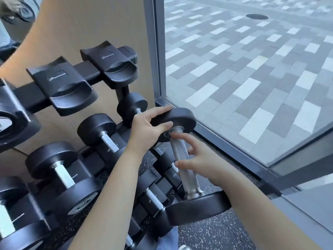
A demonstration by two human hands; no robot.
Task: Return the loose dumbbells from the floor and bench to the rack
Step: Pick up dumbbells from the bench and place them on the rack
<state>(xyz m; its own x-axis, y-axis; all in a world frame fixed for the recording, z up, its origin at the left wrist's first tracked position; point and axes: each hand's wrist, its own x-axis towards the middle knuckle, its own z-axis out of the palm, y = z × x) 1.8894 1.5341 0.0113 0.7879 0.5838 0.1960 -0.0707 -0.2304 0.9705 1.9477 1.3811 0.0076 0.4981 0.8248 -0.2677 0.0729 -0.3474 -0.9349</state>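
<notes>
A black dumbbell with a knurled steel handle lies at the right end of the black rack, pointing away from me. My left hand grips its far head, fingers over the top edge and thumb across the face. My right hand hovers just right of the handle with its fingers spread and loosely bent, holding nothing. The near head sticks out toward me below my right wrist. Whether the dumbbell rests fully in a cradle is hidden by my hands.
Two empty cradles sit on the top rail. Other black dumbbells fill the tiers to the left. A glass wall with a dark metal frame runs close on the right. Speckled rubber floor lies below.
</notes>
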